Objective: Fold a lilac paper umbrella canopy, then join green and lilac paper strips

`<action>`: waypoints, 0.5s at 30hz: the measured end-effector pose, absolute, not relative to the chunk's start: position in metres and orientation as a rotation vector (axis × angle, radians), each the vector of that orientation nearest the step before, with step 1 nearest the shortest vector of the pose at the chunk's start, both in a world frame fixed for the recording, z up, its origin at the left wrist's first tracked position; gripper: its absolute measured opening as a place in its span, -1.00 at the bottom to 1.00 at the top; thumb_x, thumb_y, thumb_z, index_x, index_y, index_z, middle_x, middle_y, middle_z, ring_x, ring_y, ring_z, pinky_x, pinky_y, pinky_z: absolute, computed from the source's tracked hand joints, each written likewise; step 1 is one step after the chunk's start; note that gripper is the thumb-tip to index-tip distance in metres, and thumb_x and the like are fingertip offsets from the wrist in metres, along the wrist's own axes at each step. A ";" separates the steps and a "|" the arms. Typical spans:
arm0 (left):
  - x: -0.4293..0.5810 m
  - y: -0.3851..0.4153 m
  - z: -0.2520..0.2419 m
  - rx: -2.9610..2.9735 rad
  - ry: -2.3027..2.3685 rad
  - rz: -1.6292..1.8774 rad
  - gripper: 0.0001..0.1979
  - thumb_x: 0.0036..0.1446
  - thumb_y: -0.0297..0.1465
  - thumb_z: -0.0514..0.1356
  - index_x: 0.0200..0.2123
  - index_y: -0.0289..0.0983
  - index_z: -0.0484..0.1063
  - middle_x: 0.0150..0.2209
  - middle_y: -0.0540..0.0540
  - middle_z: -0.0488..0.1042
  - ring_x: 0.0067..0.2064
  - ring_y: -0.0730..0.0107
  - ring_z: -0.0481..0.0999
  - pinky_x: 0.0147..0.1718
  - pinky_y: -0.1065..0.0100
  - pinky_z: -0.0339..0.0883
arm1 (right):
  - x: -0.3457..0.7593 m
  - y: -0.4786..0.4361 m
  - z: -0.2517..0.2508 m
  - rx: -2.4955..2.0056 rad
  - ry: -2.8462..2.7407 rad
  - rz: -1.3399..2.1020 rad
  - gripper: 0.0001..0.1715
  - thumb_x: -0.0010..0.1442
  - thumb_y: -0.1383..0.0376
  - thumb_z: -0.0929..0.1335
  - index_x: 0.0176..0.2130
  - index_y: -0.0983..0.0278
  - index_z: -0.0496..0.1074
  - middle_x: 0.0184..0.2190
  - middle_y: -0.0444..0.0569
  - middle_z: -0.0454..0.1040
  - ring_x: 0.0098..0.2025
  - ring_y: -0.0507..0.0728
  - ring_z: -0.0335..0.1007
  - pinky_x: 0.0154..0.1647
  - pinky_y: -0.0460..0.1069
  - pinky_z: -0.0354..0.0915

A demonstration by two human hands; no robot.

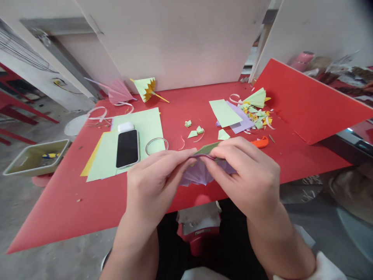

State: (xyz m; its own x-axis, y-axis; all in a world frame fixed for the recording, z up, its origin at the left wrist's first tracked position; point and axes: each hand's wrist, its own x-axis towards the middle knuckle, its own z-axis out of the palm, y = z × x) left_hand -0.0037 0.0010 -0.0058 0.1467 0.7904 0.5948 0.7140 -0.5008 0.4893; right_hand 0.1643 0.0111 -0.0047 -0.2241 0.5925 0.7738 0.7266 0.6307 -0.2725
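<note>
Between my two hands is a pleated paper umbrella top (196, 175), purple on its lower face with green showing at its upper edge. My left hand (159, 175) pinches the left part of its folded edge between thumb and fingers. On the right part, my right hand (244, 171) pinches the same edge, thumb below and fingers above. The fingers of both hands hide part of the paper. It is held above the front of the red table (96, 210). Just beyond the hands lie small green paper scraps (223, 134) and an orange cutter (260, 142).
A phone (127, 148), a white earphone case (126, 126) and a bracelet (156, 146) rest on green paper sheets (151, 124). Finished-looking paper umbrellas, pink (119, 91) and green-yellow (145, 89), stand at the back. Scraps (259, 116) lie before a red upright board (305, 105).
</note>
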 end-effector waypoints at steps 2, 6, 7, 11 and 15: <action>-0.004 0.000 -0.006 2.288 1.533 1.306 -0.86 0.11 -0.39 0.20 -0.24 -0.08 0.49 -0.39 0.12 0.55 -0.43 0.52 0.51 -0.45 0.48 0.39 | 0.165 0.012 -0.004 -1.049 -1.914 -0.187 -0.90 0.12 0.36 0.36 -0.44 0.26 0.37 -0.46 -0.10 0.46 -0.39 -0.01 0.37 -0.37 -0.11 0.29; -0.006 -0.001 -0.006 2.266 1.590 1.323 -0.87 0.11 -0.38 0.20 -0.25 -0.06 0.50 -0.44 0.13 0.54 -0.50 0.54 0.47 -0.53 0.48 0.36 | 0.169 0.014 -0.002 -1.057 -1.877 -0.186 -0.89 0.11 0.29 0.38 -0.42 0.26 0.39 -0.47 -0.11 0.46 -0.43 -0.02 0.37 -0.39 -0.11 0.30; -0.007 -0.001 -0.006 2.266 1.599 1.327 -0.87 0.11 -0.38 0.20 -0.25 -0.05 0.50 -0.46 0.14 0.54 -0.53 0.55 0.45 -0.55 0.48 0.35 | 0.171 0.014 -0.001 -1.058 -1.871 -0.181 -0.89 0.11 0.28 0.38 -0.42 0.26 0.39 -0.47 -0.11 0.45 -0.43 -0.01 0.37 -0.40 -0.11 0.30; -0.008 0.000 -0.004 2.282 1.591 1.329 -0.87 0.10 -0.39 0.21 -0.26 -0.06 0.49 -0.48 0.15 0.52 -0.56 0.60 0.39 -0.56 0.52 0.32 | 0.174 0.016 0.000 -1.051 -1.889 -0.142 -0.92 0.11 0.31 0.38 -0.41 0.25 0.40 -0.47 -0.11 0.46 -0.42 -0.01 0.39 -0.40 -0.11 0.30; -0.007 0.001 -0.003 2.283 1.545 1.331 -0.90 0.09 -0.39 0.23 -0.29 -0.10 0.49 -0.46 0.16 0.52 -0.51 0.60 0.44 -0.52 0.53 0.34 | 0.174 0.015 0.000 -1.049 -1.911 -0.157 -0.90 0.13 0.36 0.36 -0.44 0.25 0.39 -0.47 -0.14 0.46 -0.43 -0.03 0.37 -0.38 -0.11 0.30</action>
State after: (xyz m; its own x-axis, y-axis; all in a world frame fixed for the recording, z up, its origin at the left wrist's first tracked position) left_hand -0.0070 0.0011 -0.0032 0.1139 0.7867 0.6067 0.7167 -0.4879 0.4982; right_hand 0.1740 0.0147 0.0001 -0.2134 0.6030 0.7687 0.7202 0.6288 -0.2933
